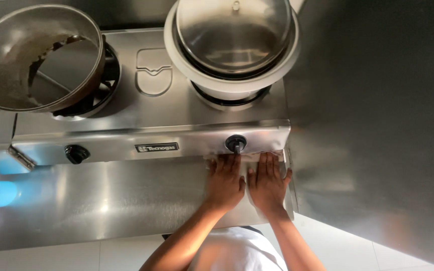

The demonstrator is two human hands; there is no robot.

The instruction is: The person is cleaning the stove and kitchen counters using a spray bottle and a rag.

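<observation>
At about five o'clock in my view, low on the steel front of the gas stove [126, 200], I have both hands laid flat side by side. My left hand [225, 181] and right hand [267, 184] press on a pale cloth [249, 157] whose strip shows just past the fingertips, running three to nine o'clock along the lower edge of the control panel [177, 139]. Both hands are open, fingers straight and held close together, palms down on the cloth, pinching nothing. The fingers point toward twelve o'clock; the forearms come up from six o'clock, converging slightly. The black burner knob [236, 143] sits at twelve o'clock from my left fingertips, just beyond the cloth, so the left hand is the nearer one to it. A second knob [77, 153] lies well off at nine o'clock. Above, a lidded white pot [277, 62] stands on the right burner, and a tilted metal pan [11, 50] on the left one. A steel wall [377, 125] rises at three o'clock.
</observation>
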